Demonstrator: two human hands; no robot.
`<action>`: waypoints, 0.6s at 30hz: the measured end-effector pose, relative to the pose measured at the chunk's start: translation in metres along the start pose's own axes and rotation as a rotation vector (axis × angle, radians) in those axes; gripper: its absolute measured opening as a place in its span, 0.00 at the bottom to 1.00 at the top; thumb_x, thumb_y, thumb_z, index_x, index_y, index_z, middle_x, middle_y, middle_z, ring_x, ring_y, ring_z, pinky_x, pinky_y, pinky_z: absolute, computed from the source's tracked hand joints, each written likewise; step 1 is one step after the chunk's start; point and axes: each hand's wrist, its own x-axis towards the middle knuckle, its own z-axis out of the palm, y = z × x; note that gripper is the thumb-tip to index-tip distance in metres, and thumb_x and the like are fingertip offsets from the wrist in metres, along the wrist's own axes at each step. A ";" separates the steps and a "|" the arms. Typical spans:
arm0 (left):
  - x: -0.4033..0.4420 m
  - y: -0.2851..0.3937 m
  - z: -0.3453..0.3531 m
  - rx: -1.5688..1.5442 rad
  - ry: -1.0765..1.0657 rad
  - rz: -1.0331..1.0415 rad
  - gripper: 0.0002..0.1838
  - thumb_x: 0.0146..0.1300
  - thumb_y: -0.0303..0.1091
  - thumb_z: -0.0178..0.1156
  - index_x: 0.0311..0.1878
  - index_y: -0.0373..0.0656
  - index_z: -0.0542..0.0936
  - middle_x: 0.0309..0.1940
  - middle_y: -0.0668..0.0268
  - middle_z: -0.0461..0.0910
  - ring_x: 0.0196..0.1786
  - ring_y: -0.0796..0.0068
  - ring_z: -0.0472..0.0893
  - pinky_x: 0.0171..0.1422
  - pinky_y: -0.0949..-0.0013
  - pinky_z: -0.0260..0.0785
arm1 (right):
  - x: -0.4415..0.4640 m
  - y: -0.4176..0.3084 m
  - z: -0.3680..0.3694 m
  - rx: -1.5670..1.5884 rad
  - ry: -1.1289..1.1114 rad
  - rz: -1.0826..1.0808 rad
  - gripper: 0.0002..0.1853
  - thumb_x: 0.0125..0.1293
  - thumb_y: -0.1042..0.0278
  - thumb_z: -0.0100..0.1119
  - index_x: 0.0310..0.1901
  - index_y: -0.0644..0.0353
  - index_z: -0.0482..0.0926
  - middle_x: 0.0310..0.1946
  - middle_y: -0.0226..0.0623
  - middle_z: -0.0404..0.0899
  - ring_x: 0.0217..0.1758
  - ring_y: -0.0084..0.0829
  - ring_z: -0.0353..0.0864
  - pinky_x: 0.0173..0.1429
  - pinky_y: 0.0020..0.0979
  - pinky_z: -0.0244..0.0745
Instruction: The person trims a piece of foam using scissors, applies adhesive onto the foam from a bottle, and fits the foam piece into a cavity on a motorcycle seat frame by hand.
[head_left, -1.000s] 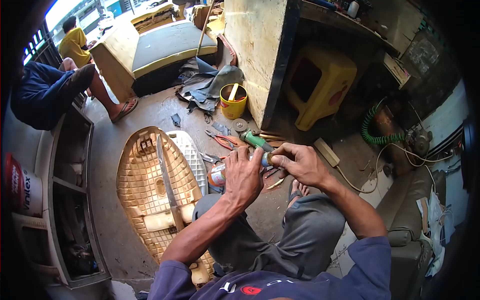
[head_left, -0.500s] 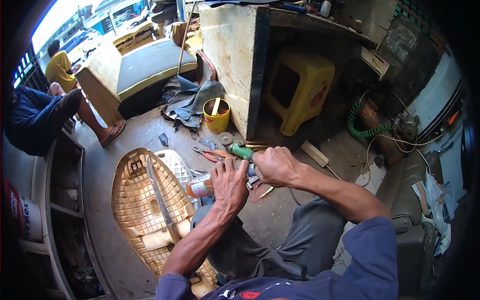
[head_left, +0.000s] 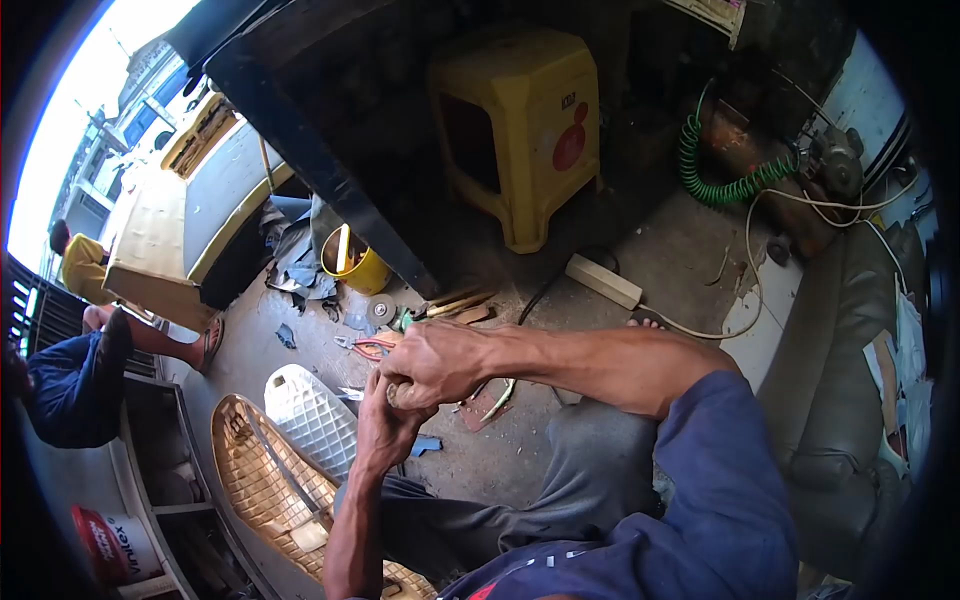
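My left hand [head_left: 385, 425] is closed, with its fingers curled just below my right hand. Pressed against it, my right hand [head_left: 437, 362] is also closed, and a small tan bit shows between the two. The bottle seen before is hidden now, so what each hand grips cannot be made out. Beyond my knuckles lie red-handled pliers [head_left: 372, 346] and a grinder disc [head_left: 381, 310] with a bit of green body. To the left on the floor are a tan ribbed shell [head_left: 245, 455] with a long blade [head_left: 285, 468] across it, and a white ribbed shell [head_left: 312, 418].
A yellow bucket [head_left: 366, 274] stands beside a dark table edge [head_left: 330, 180], with a yellow stool [head_left: 540, 130] under the table. A power strip [head_left: 604, 282] and cable lie ahead right. A seated person [head_left: 75, 385] is at left, a sofa [head_left: 830, 400] at right.
The view has swung right and tilted. My hands have come together and moved left in the view; the orange-labelled bottle in my left hand is no longer visible.
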 end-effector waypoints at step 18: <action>0.079 0.030 0.146 0.116 0.473 -0.363 0.26 0.53 0.24 0.75 0.54 0.39 0.76 0.47 0.66 0.80 0.49 0.69 0.79 0.55 0.65 0.72 | -0.054 0.134 -0.071 0.380 -0.088 -0.190 0.14 0.39 0.65 0.60 0.24 0.69 0.81 0.23 0.57 0.78 0.29 0.51 0.80 0.37 0.50 0.74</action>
